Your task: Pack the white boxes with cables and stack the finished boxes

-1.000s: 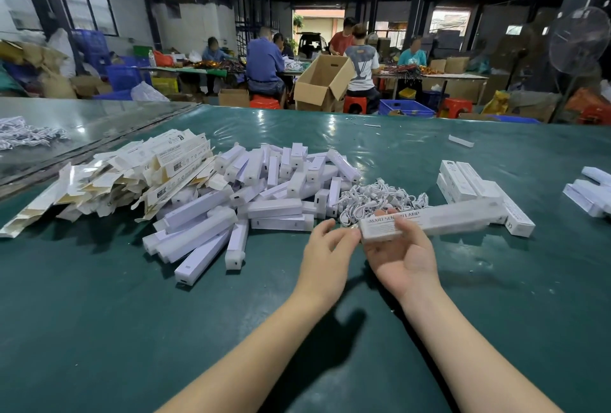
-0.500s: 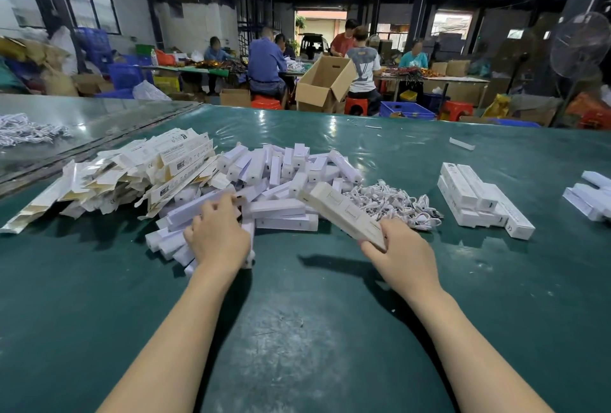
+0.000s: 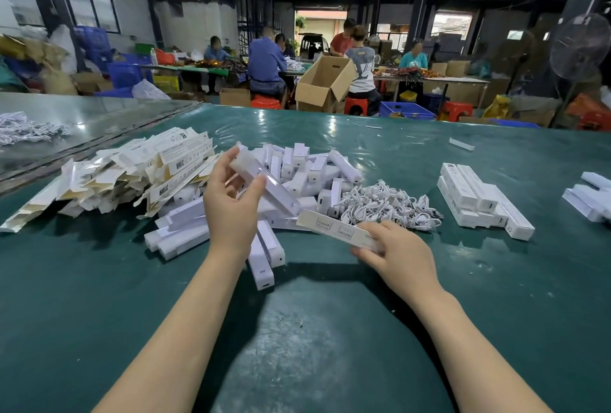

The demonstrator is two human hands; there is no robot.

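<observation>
- Since the white box (image 3: pixel 334 229) is only thin card, I think it is light and will bend or crush if I squeeze hard. Its end and long edges look like the best places to hold it.
- That box is up off the table (image 3: pixel 99 297), at about 1 o'clock from me, and its far end points to 10 o'clock.
- My right hand (image 3: pixel 396 254) is curled round the near end of the box, pinching it with fingers and thumb.
- My left hand (image 3: pixel 231 211), at 11 o'clock, is half closed round a long white bar (image 3: pixel 264 181), thumb on one side and fingers on the other. The bar looks hard and smooth, so it may slip.
- The cables (image 3: pixel 383 204) lie in a soft, tangled heap at 1 o'clock, just past the box. Pulling one may drag others along.
- The finished boxes (image 3: pixel 479 201) are stacked at 2 o'clock, well apart from my hands.
</observation>
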